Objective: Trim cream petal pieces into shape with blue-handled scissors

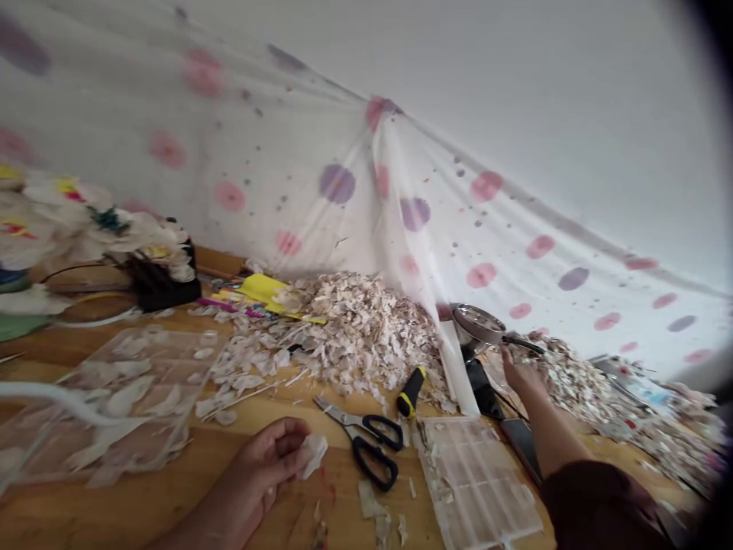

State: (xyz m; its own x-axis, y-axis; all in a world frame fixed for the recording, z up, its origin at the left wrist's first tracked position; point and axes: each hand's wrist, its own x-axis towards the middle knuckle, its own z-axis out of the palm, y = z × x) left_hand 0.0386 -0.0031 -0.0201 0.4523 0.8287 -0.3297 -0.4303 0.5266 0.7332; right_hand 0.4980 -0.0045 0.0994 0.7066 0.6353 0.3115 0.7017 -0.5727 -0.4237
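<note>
My left hand (275, 462) is low in the middle of the view, its thumb and fingers pinching a small crumpled whitish petal-like piece (313, 456). Scissors (366, 439) with dark handles lie just right of it, blades slightly apart. My right hand (520, 374) reaches forward on the right, beside a round, silver-rimmed lamp-like object (479, 322) and a black rod-like part (524, 344). Most of its fingers are hidden, so its grip does not show. A black-and-yellow handled tool (411, 392) lies beyond the scissors.
A heap of pale flakes (366, 328) rises against the dotted curtain (337, 221); another pile (578, 382) is at right. Clear compartment boxes (475, 481) flank the work area. A phone-like dark slab (521, 447) lies under my right arm. White flowers (131, 229) stand left.
</note>
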